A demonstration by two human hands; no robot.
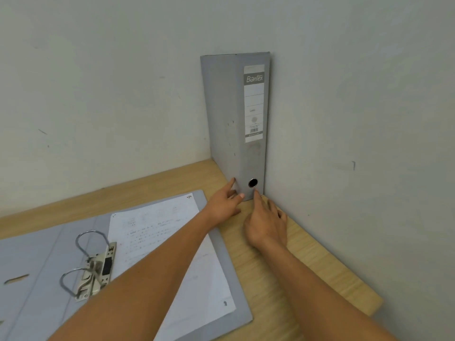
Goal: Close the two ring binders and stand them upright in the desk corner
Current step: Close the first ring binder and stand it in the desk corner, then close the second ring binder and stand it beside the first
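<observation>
A closed grey ring binder point(234, 114) stands upright in the desk corner, its labelled spine facing me and its right side against the wall. My left hand point(225, 204) touches the bottom left edge of its spine with thumb and fingertips spread. My right hand point(267, 225) rests on the desk, its index finger touching the spine's base below the round finger hole. A second grey binder point(46, 262) lies open and flat on the desk at the left, metal rings point(85, 262) up, with white sheets point(162, 232) on its right half. My left forearm crosses over those sheets.
The light wooden desk point(278, 274) meets pale walls at the back and right. Its right edge ends at the lower right, with a gap to the wall beyond.
</observation>
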